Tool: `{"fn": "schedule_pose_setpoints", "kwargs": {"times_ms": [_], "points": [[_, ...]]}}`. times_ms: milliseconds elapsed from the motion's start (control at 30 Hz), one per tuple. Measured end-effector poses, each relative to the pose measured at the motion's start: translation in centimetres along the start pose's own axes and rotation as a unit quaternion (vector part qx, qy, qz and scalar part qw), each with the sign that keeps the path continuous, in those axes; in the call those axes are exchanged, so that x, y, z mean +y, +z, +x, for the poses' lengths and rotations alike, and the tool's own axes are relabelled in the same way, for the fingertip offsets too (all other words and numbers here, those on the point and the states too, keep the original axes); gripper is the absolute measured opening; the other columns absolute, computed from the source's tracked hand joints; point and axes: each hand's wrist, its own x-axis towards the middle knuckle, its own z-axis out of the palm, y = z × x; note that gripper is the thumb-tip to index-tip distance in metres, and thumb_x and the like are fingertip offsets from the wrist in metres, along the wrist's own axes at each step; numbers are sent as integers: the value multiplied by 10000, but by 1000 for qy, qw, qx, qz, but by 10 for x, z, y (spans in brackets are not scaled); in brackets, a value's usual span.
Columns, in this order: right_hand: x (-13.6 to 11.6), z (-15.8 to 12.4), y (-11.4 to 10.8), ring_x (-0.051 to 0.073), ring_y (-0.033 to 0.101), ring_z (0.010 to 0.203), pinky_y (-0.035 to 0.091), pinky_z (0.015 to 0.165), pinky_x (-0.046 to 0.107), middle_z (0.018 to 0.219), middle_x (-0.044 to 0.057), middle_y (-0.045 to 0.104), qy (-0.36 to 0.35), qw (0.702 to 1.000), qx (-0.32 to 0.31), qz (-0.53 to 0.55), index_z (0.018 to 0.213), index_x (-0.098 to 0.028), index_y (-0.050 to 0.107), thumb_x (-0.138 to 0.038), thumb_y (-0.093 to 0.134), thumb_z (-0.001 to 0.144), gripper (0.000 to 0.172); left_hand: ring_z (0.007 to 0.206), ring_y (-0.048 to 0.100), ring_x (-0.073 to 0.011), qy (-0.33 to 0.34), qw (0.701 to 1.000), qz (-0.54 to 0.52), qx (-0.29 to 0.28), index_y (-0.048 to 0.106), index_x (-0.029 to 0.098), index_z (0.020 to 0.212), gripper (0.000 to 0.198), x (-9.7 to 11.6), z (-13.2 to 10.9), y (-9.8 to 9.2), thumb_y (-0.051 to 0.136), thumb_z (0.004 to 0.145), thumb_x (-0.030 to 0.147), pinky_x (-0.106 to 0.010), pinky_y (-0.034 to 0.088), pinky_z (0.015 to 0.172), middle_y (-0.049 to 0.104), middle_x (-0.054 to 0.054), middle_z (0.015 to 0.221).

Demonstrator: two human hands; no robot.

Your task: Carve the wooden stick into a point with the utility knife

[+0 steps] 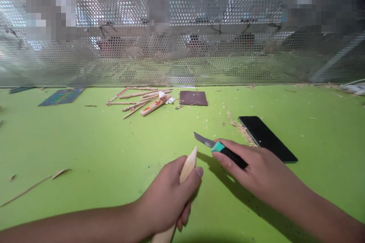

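At the near edge of the view, the left hand [173,190] has its fingers wrapped around a thick wooden stick [188,166], whose pale, tapered end points away from the person; the thumb lies along the wood, close below the taper, so a blade drawn back too far or skidding off the grain could nick it. Just to the right, the right hand [256,163] has its fingers closed on the black and teal handle of a knife [218,147]; its bare blade [203,140] appears a little apart from the stick's point, though how far apart in depth I cannot tell; too deep a bite could snap that thin point, and a loose grip could let the knife twist.

Beyond the right hand lies a black phone [268,138], wood shavings [239,127] heaped along its left edge; a careless sweep of the forearm might push it through them; no container can be made out, and the shavings lie straight on the green table [99,152]. Farther off are a pile of thin sticks [137,104], a flat wooden piece [151,110] with reddish marks, and a brown square [194,98]; behind them stands a perforated screen [182,57].
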Motion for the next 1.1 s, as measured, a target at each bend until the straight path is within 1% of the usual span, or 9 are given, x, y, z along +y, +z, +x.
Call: {"fn": "schedule_pose_setpoints", "kwargs": {"times_ms": [100,267,467,533,767,867,967,1033,1100], "points": [[-1,1,1,285,845,830,656,644,338,1039,88,869,-12,1000,-6,10,1217,-215,782,-510,436,1119,466,337,459,-96,1,1000,-6,-4,528,225,998,490,1,0,-1,510,1029,714,-163,394,329,529,85,459],[-1,0,0,288,838,899,655,722,364,1120,98,857,-22,998,-53,38,1278,-217,755,-517,439,1119,464,331,456,-92,6,999,-31,-15,549,212,1031,494,6,1,-2,597,994,702,-158,402,331,529,88,453],[-11,1,-8,250,804,831,607,704,331,1011,53,844,-52,978,-154,132,1179,-253,741,-464,476,1116,345,321,453,-98,18,999,-33,-16,580,213,1070,481,6,4,-2,625,987,684,-152,389,325,536,91,433],[-12,2,-9,252,799,829,600,702,329,987,54,837,-56,975,-166,139,1160,-249,735,-447,481,1115,325,311,441,-100,12,999,-27,-13,581,209,1061,494,6,4,-2,625,980,694,-156,385,323,529,92,416],[-12,-8,3,287,827,857,642,760,376,1089,114,852,-64,988,-108,89,1307,-213,715,-483,461,1123,413,291,419,-103,7,1000,-12,5,570,209,1028,532,9,1,0,590,974,738,-161,355,303,484,104,394],[-13,-12,7,277,823,761,648,694,374,1042,127,855,-57,995,-65,46,1323,-191,714,-504,423,1133,467,299,427,-101,10,1000,-8,13,565,210,997,559,8,1,2,532,986,768,-166,369,304,479,102,410],[-9,-11,4,264,810,700,620,588,347,998,108,855,-18,999,-33,4,1326,-190,713,-483,406,1141,463,315,427,-91,8,1000,-9,17,539,219,949,567,6,1,4,470,1005,778,-175,402,319,480,100,440],[-4,-9,0,264,821,737,616,593,331,989,89,860,-3,1000,-20,-9,1312,-204,723,-478,435,1135,435,314,424,-87,8,1000,-10,16,509,227,922,548,6,1,4,471,1013,765,-170,398,320,480,102,440],[0,-6,-2,267,837,829,640,665,328,1056,86,864,-5,1000,-12,-4,1319,-209,729,-480,467,1125,424,310,427,-88,7,1000,-10,13,493,230,916,529,5,1,3,476,1022,748,-166,390,320,476,103,429]]}}
